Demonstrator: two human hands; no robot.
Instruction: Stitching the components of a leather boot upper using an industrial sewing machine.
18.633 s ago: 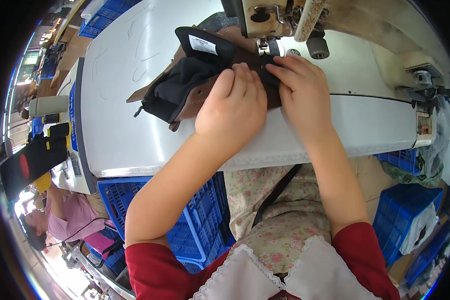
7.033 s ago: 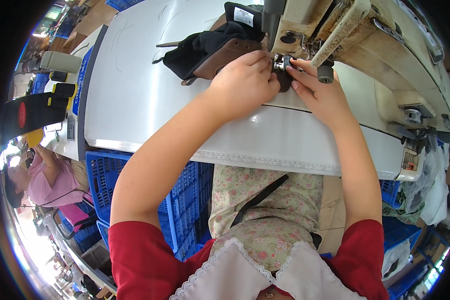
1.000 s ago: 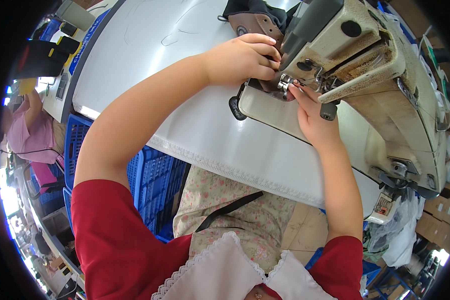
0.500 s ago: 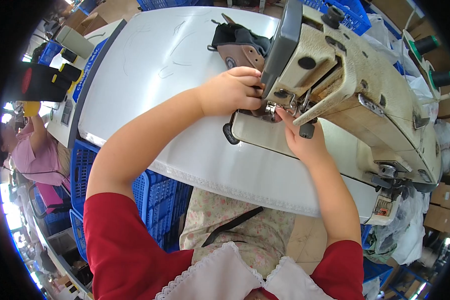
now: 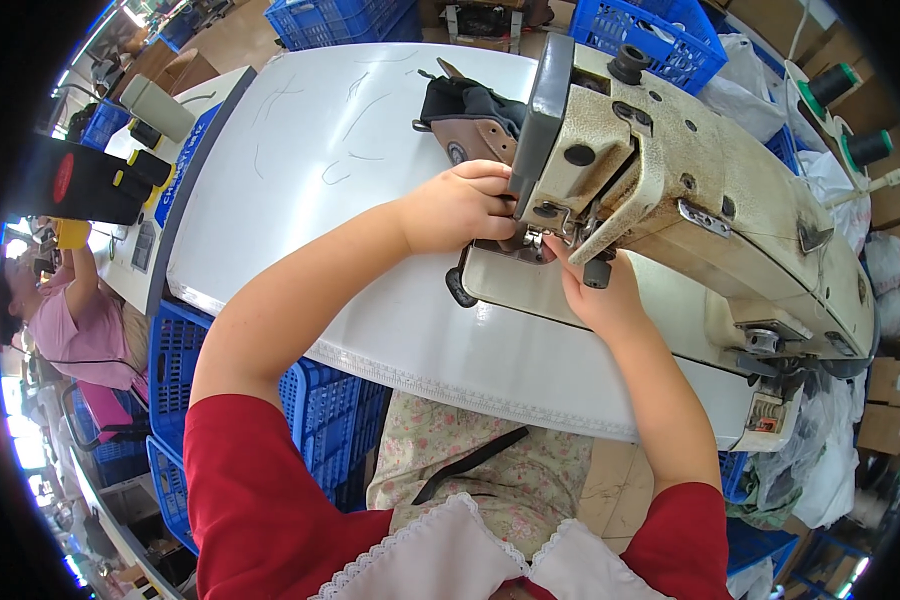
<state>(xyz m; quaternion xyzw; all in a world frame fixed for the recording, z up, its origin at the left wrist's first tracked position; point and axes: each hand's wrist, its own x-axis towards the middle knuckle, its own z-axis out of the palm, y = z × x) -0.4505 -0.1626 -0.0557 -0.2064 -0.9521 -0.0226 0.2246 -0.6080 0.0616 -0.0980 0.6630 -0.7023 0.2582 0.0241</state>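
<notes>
The needle area under the head of the cream-coloured metal sewing machine (image 5: 670, 190) is where both your hands meet. Your left hand (image 5: 460, 205) comes to it from the left side of the machine head, fingers curled in toward the presser foot; your right hand (image 5: 595, 290) reaches up from the front, fingertips pinching there. What they pinch is hidden. The dark and brown leather piece (image 5: 465, 120) lies behind the machine head, apart from both hands, nearer to your left one.
</notes>
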